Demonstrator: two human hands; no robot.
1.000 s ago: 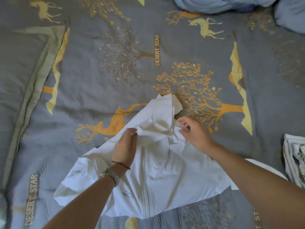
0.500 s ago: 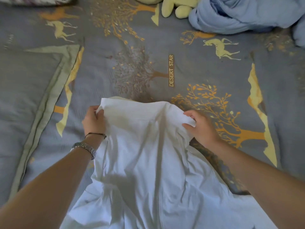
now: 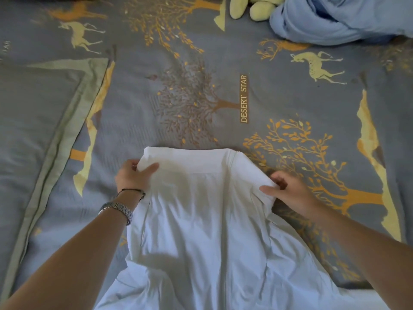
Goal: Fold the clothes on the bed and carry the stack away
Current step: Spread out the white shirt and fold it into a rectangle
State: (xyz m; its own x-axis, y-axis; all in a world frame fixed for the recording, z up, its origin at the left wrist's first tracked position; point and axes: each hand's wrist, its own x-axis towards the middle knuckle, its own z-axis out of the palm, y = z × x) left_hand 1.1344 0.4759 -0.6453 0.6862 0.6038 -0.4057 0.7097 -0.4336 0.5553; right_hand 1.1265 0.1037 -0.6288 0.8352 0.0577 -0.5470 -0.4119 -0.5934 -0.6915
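Spreading step: white shirt [image 3: 201,231] lies back-up mid-bed [image 3: 223,63], tail toward near edge; L hand [image 3: 131,177] & R hand [image 3: 288,193] each pinch a shoulder w/ thumb + fingers; next prob. smooth flat, then fold sides inward.

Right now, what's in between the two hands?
In the head view, the top edge of the white shirt stretches between the left hand and the right hand; each hand pinches one corner of it.
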